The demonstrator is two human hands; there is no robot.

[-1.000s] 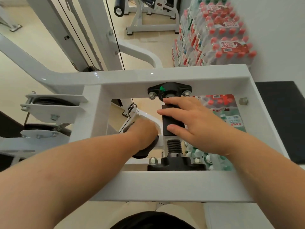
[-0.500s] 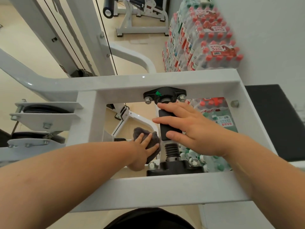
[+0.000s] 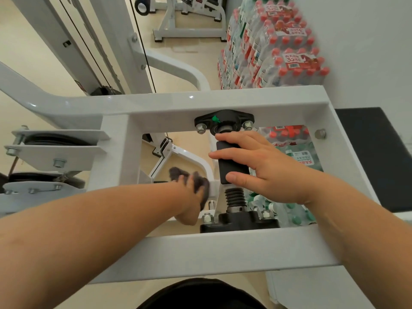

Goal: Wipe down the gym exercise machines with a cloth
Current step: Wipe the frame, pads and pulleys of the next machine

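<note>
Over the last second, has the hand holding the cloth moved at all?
Yes. The left hand with the cloth slid down the picture, from level with the black grip to level with the ribbed spring below it.

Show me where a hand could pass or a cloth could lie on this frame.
Bare: the near crossbar between the forearms, and the far crossbar. Inside the frame, there is room beyond the left hand and cloth; the right hand on the black grip crowds the right side.
</note>
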